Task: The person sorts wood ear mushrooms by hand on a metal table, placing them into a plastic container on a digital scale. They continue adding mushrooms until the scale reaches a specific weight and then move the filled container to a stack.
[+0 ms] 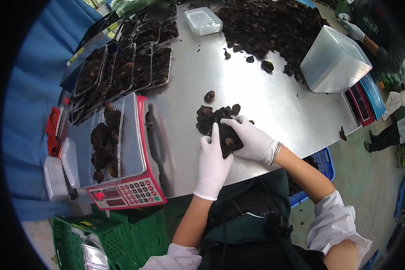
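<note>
A blue curtain [29, 148] hangs along the left edge of the frame. Near it, at the lower left, clear lids [57, 177] lean beside a red cloth [53, 135], and green crates [87, 236] stand on the floor below. Next comes a red-edged scale [141, 193] at left of centre, with a clear tray holding dark scraps [105, 139] on its plate. Above it, at the upper left, rows of filled trays [128, 69] lie close together.

An unfilled clear tray [204, 21] sits at the top centre of the metal bench [184, 83]. In the middle of the frame, the gloved left hand [215, 164] pinches a broad dark piece [230, 140] from the left, thumb laid along it. A small cluster [206, 119] lies just beyond the fingers. The gloved right hand [255, 141] grips the same piece from the right, thumb over its upper part.

A large dark heap [267, 24] spreads across the upper right. Farther right, a translucent bin [330, 63] stands on a second scale [361, 105], with a blue basket [321, 164] below the bench edge and a co-worker's gloved hand [353, 29] beyond.
</note>
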The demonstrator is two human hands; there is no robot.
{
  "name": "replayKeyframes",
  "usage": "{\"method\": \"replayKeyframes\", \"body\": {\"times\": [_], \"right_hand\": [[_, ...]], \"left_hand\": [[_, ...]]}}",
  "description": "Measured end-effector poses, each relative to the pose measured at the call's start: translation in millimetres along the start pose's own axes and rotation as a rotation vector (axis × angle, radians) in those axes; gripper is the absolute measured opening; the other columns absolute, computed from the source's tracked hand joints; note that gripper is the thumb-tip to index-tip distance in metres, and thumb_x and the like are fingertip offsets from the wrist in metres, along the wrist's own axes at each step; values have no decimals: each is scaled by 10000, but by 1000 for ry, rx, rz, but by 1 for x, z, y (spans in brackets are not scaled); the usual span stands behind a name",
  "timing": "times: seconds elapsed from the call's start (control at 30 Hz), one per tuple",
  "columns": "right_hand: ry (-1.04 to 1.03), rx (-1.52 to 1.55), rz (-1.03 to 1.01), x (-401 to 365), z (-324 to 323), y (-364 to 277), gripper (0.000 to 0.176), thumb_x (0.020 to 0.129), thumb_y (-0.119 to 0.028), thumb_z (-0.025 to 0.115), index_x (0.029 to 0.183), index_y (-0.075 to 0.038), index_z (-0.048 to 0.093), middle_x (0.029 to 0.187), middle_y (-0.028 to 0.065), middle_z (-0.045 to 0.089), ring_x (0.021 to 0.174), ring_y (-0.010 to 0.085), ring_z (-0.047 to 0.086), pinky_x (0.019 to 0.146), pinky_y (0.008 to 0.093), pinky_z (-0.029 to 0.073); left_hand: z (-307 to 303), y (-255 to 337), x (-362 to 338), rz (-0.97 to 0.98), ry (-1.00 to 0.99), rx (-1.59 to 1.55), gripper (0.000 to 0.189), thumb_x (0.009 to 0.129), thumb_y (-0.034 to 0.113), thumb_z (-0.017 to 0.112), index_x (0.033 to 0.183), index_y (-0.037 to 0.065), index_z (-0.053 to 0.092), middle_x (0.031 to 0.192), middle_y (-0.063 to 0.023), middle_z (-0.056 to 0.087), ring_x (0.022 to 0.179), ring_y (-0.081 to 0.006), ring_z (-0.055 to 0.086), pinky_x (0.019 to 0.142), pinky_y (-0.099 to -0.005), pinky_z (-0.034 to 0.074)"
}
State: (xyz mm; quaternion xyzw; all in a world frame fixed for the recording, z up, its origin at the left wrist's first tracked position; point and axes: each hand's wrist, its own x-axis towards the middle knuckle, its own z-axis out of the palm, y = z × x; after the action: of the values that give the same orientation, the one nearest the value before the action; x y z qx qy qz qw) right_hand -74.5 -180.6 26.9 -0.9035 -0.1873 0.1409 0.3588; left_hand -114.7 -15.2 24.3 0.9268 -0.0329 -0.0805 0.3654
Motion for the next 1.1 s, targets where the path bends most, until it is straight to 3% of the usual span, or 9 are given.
{"method": "replayKeyframes", "body": {"times": [0.13,0.27,0.3,0.37,0.43,0.5,0.63,0.9,1.1], "right_hand": [[185,160,-124,-9,2,-2,556,800,-6,661,1319,-49,466,1215,234,492,1168,399,530,1026,403,463],[219,257,-191,-23,-18,-20,580,761,82,627,1309,-39,481,1236,192,474,1185,352,531,1048,385,454],[207,258,-204,-23,-21,-21,580,761,82,627,1309,-39,481,1236,192,474,1185,352,531,1048,385,454],[173,372,-181,-19,-24,-19,610,739,90,642,1314,-34,480,1240,183,485,1200,330,528,1062,379,443],[176,294,-178,-13,-20,-10,640,717,100,659,1316,-42,483,1235,162,503,1194,287,546,1040,357,461],[164,357,-157,-13,-22,-18,649,712,102,665,1317,-49,485,1223,142,505,1166,269,560,1009,336,475],[112,303,-188,0,-35,-61,647,714,100,678,1313,-58,492,1218,129,511,1145,257,566,995,320,474],[-102,385,-830,128,7,-194,532,727,47,702,1218,-31,514,1151,184,539,1111,338,547,998,381,451],[-201,190,-931,204,49,-238,565,680,34,719,1201,-51,519,1140,173,539,1147,349,516,1013,370,435]], "left_hand": [[4,-6,9,138,64,-272,800,781,23,700,1505,100,370,1257,-184,508,1182,-340,565,994,-398,487],[-2,2,6,179,32,-517,740,779,-18,690,1466,89,436,1268,-144,525,1190,-239,562,990,-338,477],[-2,3,7,171,49,-515,740,779,-18,690,1466,89,436,1268,-144,525,1190,-239,562,990,-338,477],[-4,3,11,201,3,-546,742,775,29,700,1458,70,414,1267,-234,503,1232,-383,521,1055,-430,441],[1,-7,17,275,52,-503,717,769,58,699,1434,60,431,1232,-237,508,1199,-401,518,1057,-437,434],[-4,-5,13,291,129,-424,688,788,53,699,1433,73,461,1162,-174,550,1117,-317,574,979,-382,469],[-53,5,-6,247,180,-481,697,788,61,717,1437,69,462,1098,-139,550,1038,-271,594,896,-357,490],[-201,-39,-47,87,639,-89,612,749,43,736,1336,42,564,1122,-126,607,1025,-255,633,891,-339,499],[-255,-83,-54,-131,589,67,596,743,106,739,1310,32,573,1065,-170,602,1016,-310,620,917,-372,481]]}}
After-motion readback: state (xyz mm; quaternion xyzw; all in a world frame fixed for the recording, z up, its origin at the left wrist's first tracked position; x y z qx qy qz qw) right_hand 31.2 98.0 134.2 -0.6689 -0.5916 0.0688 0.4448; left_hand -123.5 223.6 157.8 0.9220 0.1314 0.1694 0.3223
